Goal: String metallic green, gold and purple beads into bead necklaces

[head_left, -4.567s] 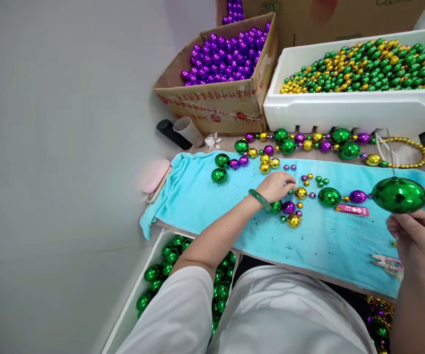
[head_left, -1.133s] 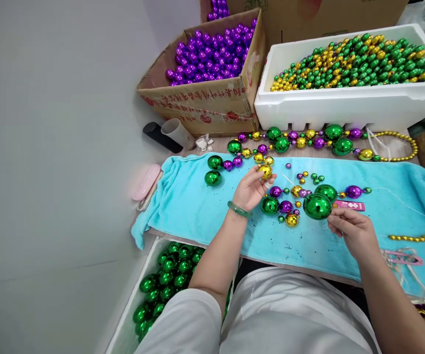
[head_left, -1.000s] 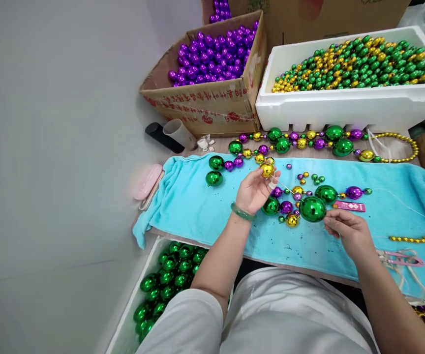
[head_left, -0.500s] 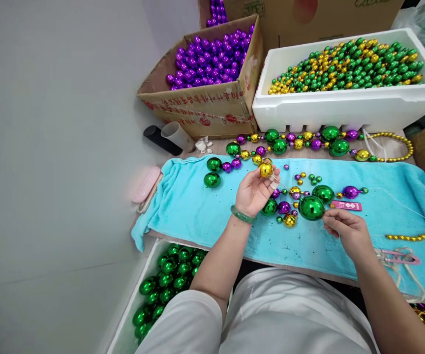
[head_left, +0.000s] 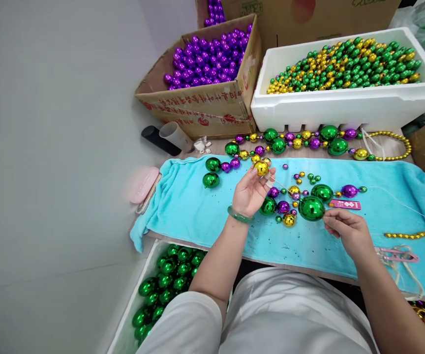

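Note:
My left hand (head_left: 250,191), with a green bangle on the wrist, pinches a gold ball (head_left: 261,168) above the turquoise towel (head_left: 183,204). A thin needle or wire runs from that ball down towards a large green ball (head_left: 311,208). My right hand (head_left: 345,231) is closed just right of the large green ball, pinching the thin string behind it. Loose green, purple and gold balls (head_left: 285,206) lie on the towel between my hands.
A cardboard box of purple balls (head_left: 208,101) and a white foam box of green and gold beads (head_left: 345,105) stand at the back. A finished bead strand (head_left: 308,142) lies before them. A foam box of green balls (head_left: 124,327) sits below left. Pink scissors (head_left: 399,254) lie right.
Since 4.6 s ago my right hand brought the large green ball down from the right to the towel's middle, and my left hand lifted a gold ball. Over the last second, little moved.

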A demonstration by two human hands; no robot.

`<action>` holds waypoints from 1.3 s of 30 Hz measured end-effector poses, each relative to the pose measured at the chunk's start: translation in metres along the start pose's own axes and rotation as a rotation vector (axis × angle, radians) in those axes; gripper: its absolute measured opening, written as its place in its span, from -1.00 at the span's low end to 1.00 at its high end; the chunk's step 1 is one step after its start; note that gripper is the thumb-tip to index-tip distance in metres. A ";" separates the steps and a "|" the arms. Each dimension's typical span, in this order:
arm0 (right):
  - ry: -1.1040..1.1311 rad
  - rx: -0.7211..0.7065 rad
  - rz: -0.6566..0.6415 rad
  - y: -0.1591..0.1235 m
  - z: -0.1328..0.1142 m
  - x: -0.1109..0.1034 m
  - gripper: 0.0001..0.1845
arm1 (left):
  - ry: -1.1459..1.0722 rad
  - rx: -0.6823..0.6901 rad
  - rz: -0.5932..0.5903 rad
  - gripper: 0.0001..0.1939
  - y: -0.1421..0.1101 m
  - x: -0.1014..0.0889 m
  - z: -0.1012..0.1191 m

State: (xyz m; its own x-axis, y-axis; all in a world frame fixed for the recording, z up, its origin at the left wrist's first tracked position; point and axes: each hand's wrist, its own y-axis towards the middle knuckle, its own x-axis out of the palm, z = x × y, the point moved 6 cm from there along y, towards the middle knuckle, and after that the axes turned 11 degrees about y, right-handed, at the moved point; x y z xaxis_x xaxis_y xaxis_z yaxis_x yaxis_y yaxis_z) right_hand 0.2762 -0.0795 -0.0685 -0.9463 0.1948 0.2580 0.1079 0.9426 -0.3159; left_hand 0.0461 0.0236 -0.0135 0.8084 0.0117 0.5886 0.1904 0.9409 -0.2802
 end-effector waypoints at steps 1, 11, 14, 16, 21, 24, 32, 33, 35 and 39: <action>0.004 0.002 0.004 0.000 0.000 0.000 -0.84 | -0.005 -0.003 -0.001 -0.80 -0.001 0.001 -0.001; 0.036 -0.016 0.013 0.001 -0.003 0.003 -0.87 | -0.039 -0.008 0.023 -0.79 -0.003 0.004 -0.005; 0.034 -0.017 0.015 0.001 -0.003 0.002 -0.88 | -0.053 -0.015 0.033 -0.79 -0.003 0.005 -0.007; 0.033 -0.012 0.021 0.001 -0.002 0.001 -0.87 | -0.059 -0.023 0.038 -0.78 -0.003 0.006 -0.007; 0.049 0.004 0.039 0.000 0.000 0.000 -0.85 | -0.076 -0.034 0.022 -0.75 -0.005 0.009 -0.008; 0.051 0.012 0.040 0.001 0.002 -0.001 -0.85 | -0.064 -0.039 0.015 -0.74 -0.005 0.010 -0.009; 0.041 0.032 0.059 0.002 0.005 -0.004 -0.81 | -0.075 -0.048 -0.024 -0.72 -0.006 0.011 -0.011; 0.038 0.031 0.061 0.002 0.005 -0.004 -0.81 | -0.076 -0.049 -0.024 -0.72 -0.006 0.011 -0.011; 0.031 0.029 0.064 0.001 0.004 -0.005 -0.80 | -0.077 -0.048 -0.021 -0.73 -0.006 0.010 -0.011; 0.036 0.034 0.061 0.001 0.006 -0.003 -0.79 | -0.032 -0.020 -0.032 -0.78 -0.009 0.012 -0.015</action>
State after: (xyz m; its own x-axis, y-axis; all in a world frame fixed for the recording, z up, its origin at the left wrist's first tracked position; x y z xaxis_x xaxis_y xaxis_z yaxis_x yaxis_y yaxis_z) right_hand 0.2767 -0.0811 -0.0752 -0.9264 0.2623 0.2700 0.1546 0.9191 -0.3625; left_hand 0.0622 0.0101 -0.0151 0.7834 -0.0069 0.6215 0.2270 0.9341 -0.2757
